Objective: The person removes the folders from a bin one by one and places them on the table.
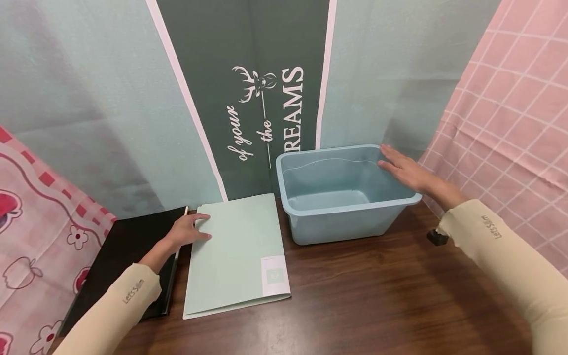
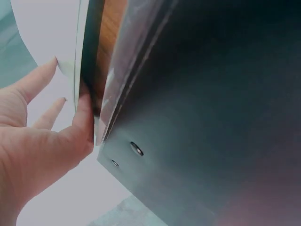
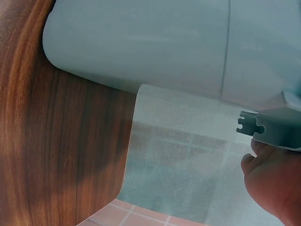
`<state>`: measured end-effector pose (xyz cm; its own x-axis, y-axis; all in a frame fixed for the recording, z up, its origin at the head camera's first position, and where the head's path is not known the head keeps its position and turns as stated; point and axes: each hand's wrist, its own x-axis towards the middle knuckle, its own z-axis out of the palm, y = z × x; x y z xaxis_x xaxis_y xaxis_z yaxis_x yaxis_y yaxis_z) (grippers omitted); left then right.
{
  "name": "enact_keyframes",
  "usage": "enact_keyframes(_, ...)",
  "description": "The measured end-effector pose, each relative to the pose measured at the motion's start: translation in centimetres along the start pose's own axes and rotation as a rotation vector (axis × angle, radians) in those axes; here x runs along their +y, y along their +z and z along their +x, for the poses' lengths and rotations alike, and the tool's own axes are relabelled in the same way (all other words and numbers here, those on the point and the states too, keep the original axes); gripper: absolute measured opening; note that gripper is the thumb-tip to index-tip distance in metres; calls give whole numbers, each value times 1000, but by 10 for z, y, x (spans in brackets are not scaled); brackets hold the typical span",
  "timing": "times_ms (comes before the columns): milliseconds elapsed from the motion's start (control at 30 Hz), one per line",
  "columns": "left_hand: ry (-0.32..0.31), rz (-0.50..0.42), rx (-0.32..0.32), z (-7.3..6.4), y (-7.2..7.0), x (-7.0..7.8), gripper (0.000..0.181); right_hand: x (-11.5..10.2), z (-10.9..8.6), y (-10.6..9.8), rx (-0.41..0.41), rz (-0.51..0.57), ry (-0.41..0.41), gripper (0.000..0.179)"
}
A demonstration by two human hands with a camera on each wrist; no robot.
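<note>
A pale green folder [image 1: 239, 241] lies flat, with a white label near its lower right corner. My left hand [image 1: 188, 231] is at its left edge, thumb and a finger spread apart over the cover. In the left wrist view another finger [image 2: 84, 120] lies along that edge; whether its tip goes underneath is hidden. My right hand [image 1: 406, 170] rests over the right rim of a blue plastic bin [image 1: 337, 222], fingers extended toward the far corner. In the right wrist view part of this hand [image 3: 273, 181] shows just outside the rim.
Left of the folder lies a black binder [image 1: 126, 256], partly behind the left forearm. A small black object [image 1: 437, 237] shows by the right sleeve. Grey-green curtain [image 1: 102, 98] backs the wooden table [image 1: 337, 305]; pink patterned cloths flank it.
</note>
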<state>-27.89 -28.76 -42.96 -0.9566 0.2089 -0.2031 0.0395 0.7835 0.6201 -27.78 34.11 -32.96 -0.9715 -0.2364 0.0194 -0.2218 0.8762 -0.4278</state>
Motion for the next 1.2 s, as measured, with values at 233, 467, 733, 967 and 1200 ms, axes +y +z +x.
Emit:
enact_keyframes(233, 53, 53, 69, -4, 6, 1, 60, 2, -1, -2, 1, -33, -21, 75)
enact_keyframes(467, 139, 109, 146, -4, 7, 1, 60, 2, -4, -5, 2, -53, -36, 74)
enact_keyframes(733, 188, 220, 187, -14, -16, 16, 66, -3, -2, -2, 34, -181, -65, 74)
enact_keyframes(967, 204, 321, 204, -24, -56, 37, 76, -6, -2, -8, 9, -255, -66, 76)
enact_keyframes(1200, 214, 385, 216, -32, -89, 47, 84, -8, -1, -18, -28, -283, -50, 79)
